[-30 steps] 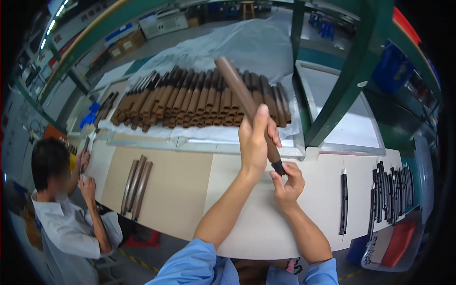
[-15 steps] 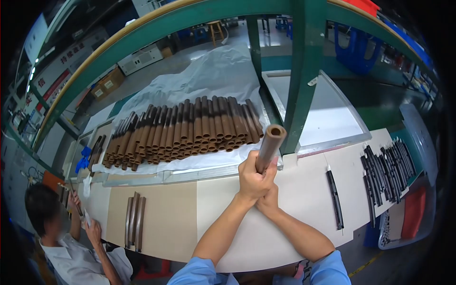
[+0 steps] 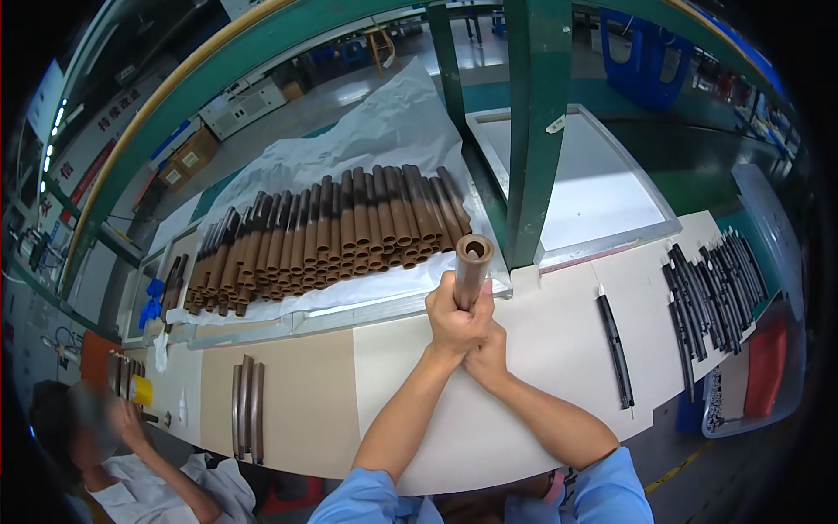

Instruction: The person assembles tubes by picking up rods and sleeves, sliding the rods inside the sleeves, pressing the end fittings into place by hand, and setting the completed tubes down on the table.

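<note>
A brown tube (image 3: 472,275) stands nearly end-on to the camera, its open round end facing up toward me. My left hand (image 3: 456,325) is wrapped around the tube below that end. Just beneath it, my right hand (image 3: 487,349) is closed, pressed against the left one; the tube's lower end is hidden behind my hands. Beyond them lies a large stack of brown tubes (image 3: 349,231) with dark far ends, on a white sheet (image 3: 393,118). Several brown tubes (image 3: 248,406) rest on the table to the left.
A thin black rod (image 3: 614,349) lies on the table (image 3: 541,384) at right, beside a bundle of black rods (image 3: 711,297). A green post (image 3: 534,148) rises behind my hands. At left sits a co-worker (image 3: 157,472) near a yellow object (image 3: 140,390). A clear bin (image 3: 790,384) is far right.
The tube has swung from slanting away to pointing up at the camera. My right hand has moved from the tube's dark lower end to beneath my left hand. The view has shifted.
</note>
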A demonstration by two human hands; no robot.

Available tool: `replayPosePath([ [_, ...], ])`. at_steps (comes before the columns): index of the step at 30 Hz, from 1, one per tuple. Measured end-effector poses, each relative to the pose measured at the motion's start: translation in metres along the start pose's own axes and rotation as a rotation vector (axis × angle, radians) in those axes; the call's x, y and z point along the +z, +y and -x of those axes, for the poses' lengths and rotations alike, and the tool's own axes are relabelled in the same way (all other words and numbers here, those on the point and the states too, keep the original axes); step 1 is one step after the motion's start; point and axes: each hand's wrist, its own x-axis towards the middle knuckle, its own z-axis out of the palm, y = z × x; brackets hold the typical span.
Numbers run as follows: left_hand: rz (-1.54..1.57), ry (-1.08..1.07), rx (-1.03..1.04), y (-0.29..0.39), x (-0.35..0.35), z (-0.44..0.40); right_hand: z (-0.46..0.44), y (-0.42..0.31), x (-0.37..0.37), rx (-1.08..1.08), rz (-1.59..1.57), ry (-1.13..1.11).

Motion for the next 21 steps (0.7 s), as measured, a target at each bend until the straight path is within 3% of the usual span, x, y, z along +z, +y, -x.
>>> replayPosePath([
  [21,-0.032,0.052,0.170,-0.021,0.008,0.005,0.000,-0.003,-0.005,0.006,0.052,0.041],
])
